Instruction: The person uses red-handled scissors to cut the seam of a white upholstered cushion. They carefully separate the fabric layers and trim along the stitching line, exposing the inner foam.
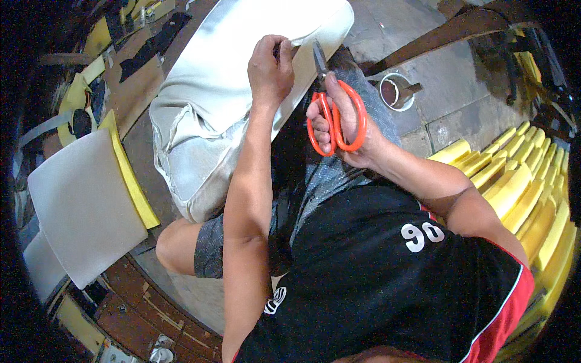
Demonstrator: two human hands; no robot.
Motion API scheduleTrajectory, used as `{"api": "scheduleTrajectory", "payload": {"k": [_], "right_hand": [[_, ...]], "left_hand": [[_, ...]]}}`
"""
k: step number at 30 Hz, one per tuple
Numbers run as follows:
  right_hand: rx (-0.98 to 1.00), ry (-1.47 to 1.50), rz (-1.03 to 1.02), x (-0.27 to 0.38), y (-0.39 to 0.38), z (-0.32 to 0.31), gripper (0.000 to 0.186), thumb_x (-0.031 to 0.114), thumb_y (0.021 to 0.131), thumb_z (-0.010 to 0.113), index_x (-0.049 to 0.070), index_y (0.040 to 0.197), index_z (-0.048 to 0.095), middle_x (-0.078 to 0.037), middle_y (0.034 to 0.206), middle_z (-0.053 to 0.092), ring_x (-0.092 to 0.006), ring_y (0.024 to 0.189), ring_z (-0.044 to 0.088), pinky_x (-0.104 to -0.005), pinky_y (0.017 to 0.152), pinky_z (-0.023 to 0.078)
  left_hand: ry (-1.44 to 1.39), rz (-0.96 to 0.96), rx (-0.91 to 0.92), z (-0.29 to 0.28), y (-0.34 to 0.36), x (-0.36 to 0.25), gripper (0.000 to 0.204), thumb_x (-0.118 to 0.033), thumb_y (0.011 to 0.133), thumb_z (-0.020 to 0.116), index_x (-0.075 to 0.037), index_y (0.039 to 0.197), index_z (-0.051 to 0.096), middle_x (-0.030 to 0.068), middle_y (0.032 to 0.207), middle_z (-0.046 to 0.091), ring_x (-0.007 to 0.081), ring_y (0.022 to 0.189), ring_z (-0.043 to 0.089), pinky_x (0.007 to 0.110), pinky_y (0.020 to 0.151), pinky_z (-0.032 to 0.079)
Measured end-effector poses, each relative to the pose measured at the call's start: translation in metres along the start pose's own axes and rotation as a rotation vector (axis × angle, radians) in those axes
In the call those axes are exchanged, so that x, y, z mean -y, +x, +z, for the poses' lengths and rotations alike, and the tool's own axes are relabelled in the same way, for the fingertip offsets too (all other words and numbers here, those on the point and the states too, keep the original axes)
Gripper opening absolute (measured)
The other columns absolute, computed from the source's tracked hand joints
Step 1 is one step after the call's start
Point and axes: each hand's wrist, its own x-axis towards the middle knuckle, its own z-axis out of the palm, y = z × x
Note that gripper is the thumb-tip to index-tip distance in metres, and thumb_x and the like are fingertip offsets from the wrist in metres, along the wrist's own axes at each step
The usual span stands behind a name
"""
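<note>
A long cream fabric-covered piece [200,72] lies across my lap, with loose, folded cloth and a rough edge on its lower part. My left hand [271,69] pinches the cloth near its right edge, fingers curled. My right hand [345,121] grips scissors with orange looped handles [363,124]; their dark blades point up at that edge, just right of my left hand, and look nearly closed. Whether the tips touch the cloth I cannot tell.
Grey padded panels [85,199] with yellow foam lie at left, among scraps and brown boards [139,290]. A white bucket [396,104] stands on the tiled floor [442,133] beside a dark beam [411,48]. Rows of yellow foam pieces [520,187] fill the right side.
</note>
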Motion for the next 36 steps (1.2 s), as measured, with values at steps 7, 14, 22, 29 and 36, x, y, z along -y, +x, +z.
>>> {"api": "scheduleTrajectory", "payload": {"k": [7, 14, 22, 29, 36], "right_hand": [[-0.034, 0.054, 0.032, -0.001, 0.007, 0.004, 0.065, 0.072, 0.09, 0.043, 0.009, 0.075, 0.055, 0.003, 0.054, 0.044, -0.0098, 0.044, 0.045, -0.0232, 0.042, 0.04], [0.02, 0.124, 0.063, 0.005, 0.016, 0.009, 0.065, 0.073, 0.088, 0.045, 0.01, 0.076, 0.055, 0.003, 0.057, 0.046, -0.0094, 0.045, 0.045, -0.0227, 0.043, 0.039], [0.062, 0.151, 0.068, 0.002, 0.023, 0.008, 0.065, 0.074, 0.087, 0.046, 0.01, 0.077, 0.056, 0.003, 0.057, 0.046, -0.0093, 0.045, 0.046, -0.0221, 0.043, 0.04], [0.053, 0.161, 0.038, 0.004, 0.024, 0.01, 0.063, 0.072, 0.088, 0.047, 0.01, 0.077, 0.055, 0.004, 0.056, 0.046, -0.0086, 0.045, 0.047, -0.0216, 0.043, 0.042], [0.065, 0.236, 0.056, 0.015, 0.019, 0.008, 0.063, 0.07, 0.09, 0.045, 0.011, 0.07, 0.048, 0.004, 0.052, 0.039, -0.0093, 0.039, 0.039, -0.0229, 0.037, 0.035]], "left_hand": [[0.031, 0.0, 0.011, 0.004, 0.001, 0.01, 0.017, -0.02, 0.09, 0.064, -0.002, 0.09, 0.064, 0.013, 0.08, 0.064, 0.0283, 0.071, 0.063, 0.037, 0.065, 0.05], [-0.106, -0.19, 0.051, 0.005, -0.003, 0.013, 0.021, -0.023, 0.091, 0.063, -0.002, 0.094, 0.065, 0.0114, 0.082, 0.065, 0.0231, 0.072, 0.063, 0.033, 0.067, 0.05], [-0.097, -0.187, 0.052, 0.001, -0.004, 0.005, 0.021, -0.023, 0.09, 0.065, -0.002, 0.092, 0.065, 0.0106, 0.082, 0.065, 0.0216, 0.071, 0.062, 0.033, 0.066, 0.05], [-0.121, -0.17, 0.033, 0.004, -0.007, 0.009, 0.02, -0.023, 0.089, 0.066, -0.003, 0.09, 0.064, 0.0103, 0.08, 0.063, 0.0213, 0.069, 0.061, 0.033, 0.064, 0.048], [-0.146, -0.141, -0.024, 0.006, -0.008, 0.004, 0.019, -0.022, 0.092, 0.064, -0.003, 0.089, 0.062, 0.0091, 0.075, 0.061, 0.0222, 0.065, 0.059, 0.034, 0.061, 0.047]]}}
